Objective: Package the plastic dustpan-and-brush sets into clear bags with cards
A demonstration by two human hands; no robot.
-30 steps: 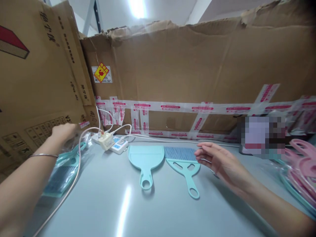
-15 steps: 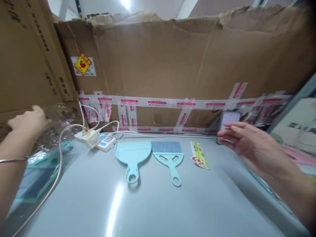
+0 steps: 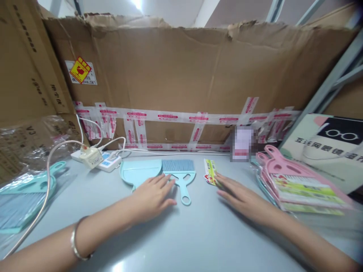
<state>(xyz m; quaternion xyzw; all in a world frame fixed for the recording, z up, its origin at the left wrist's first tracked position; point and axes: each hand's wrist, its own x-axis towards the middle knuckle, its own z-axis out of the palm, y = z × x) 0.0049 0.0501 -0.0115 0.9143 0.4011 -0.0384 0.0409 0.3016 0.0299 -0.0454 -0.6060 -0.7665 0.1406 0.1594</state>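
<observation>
A light-blue dustpan lies on the grey table, its handle mostly hidden behind my left hand. That hand is open, fingers stretched towards the small blue hand broom beside the dustpan. Whether its fingertips touch the broom I cannot tell. To the right lies a green and white card label with red pictures. My right hand is open and flat, its fingertips at the label's lower right edge. Neither hand grips anything.
At left, another blue dustpan and broom set lies by clear plastic wrap and a cable. A power strip with a charger stands behind. Pink packaged sets are at right, near a blurred phone and large cardboard.
My left hand has come from the plastic wrap at far left to the dustpan and broom. My right hand has moved from near the phone down to the label. The view has shifted right.
</observation>
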